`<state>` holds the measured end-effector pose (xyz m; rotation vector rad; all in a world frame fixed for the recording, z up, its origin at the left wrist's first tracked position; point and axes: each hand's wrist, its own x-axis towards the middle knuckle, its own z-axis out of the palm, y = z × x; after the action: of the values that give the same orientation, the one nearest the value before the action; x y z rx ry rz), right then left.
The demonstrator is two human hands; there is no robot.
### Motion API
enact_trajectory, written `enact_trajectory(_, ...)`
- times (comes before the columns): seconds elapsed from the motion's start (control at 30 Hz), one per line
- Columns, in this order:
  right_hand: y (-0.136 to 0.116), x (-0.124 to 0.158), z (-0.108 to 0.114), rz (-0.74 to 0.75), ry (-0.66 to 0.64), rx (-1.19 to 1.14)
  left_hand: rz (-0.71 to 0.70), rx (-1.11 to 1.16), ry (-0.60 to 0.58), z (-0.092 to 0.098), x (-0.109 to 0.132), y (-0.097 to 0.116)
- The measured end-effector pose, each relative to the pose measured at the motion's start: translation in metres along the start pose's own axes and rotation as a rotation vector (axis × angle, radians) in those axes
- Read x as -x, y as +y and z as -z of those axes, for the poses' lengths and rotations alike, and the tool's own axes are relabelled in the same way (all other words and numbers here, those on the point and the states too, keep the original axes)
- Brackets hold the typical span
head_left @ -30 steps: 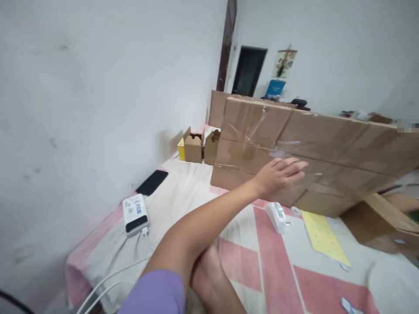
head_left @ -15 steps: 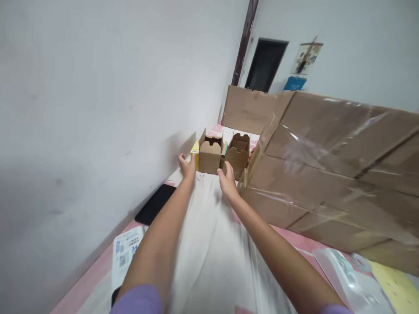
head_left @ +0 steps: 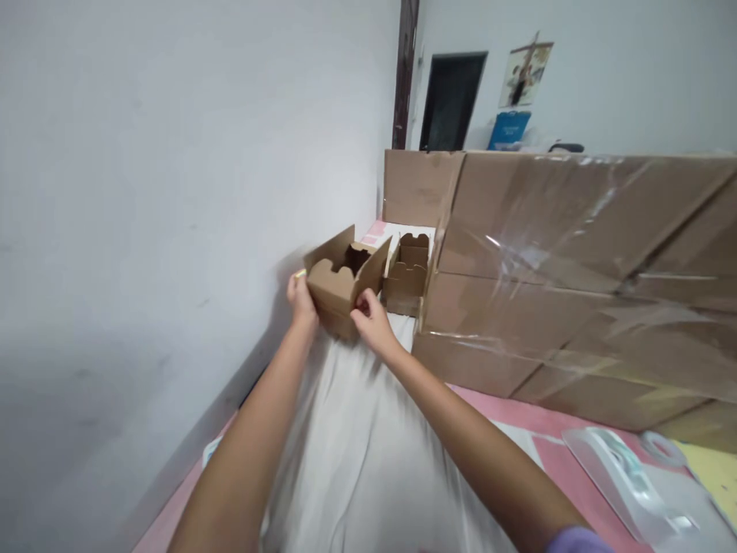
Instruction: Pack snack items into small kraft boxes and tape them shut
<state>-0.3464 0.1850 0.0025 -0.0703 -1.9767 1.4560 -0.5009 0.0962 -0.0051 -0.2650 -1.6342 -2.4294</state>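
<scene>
Both my arms reach forward over a white and pink sheet (head_left: 357, 461). My left hand (head_left: 302, 298) grips the left side of a small open brown cardboard box (head_left: 339, 286), and my right hand (head_left: 371, 322) grips its right side by the flap. The box is tilted and lifted a little off the sheet, close to the wall. A second small open cardboard box (head_left: 408, 273) stands just behind it to the right.
A white wall (head_left: 173, 192) runs along the left. A big stack of flat cartons wrapped in clear film (head_left: 576, 269) stands on the right. A tape dispenser (head_left: 622, 476) and a yellow sheet (head_left: 714, 468) lie at the lower right. A dark doorway (head_left: 449, 100) is at the back.
My left hand left the wrapped cartons and both hands reached to the small boxes by the wall. They now grip the nearer box, which has been pulled toward me and tilted.
</scene>
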Motion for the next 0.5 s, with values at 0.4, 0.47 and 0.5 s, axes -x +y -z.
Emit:
enact_trajectory(0.4,-0.141,0.218,0.062,0.056,-0.244,0.159,0.260,-0.066,-0.442,0.046,0.194,0.100)
enact_trajectory(0.47,-0.150,0.250,0.095,0.018,-0.164,0.228,0.303,-0.074,-0.548,0.012,0.233,0.093)
enact_trajectory(0.5,-0.154,0.264,0.111,-0.005,-0.120,0.260,0.319,-0.078,-0.594,-0.006,0.253,0.092)
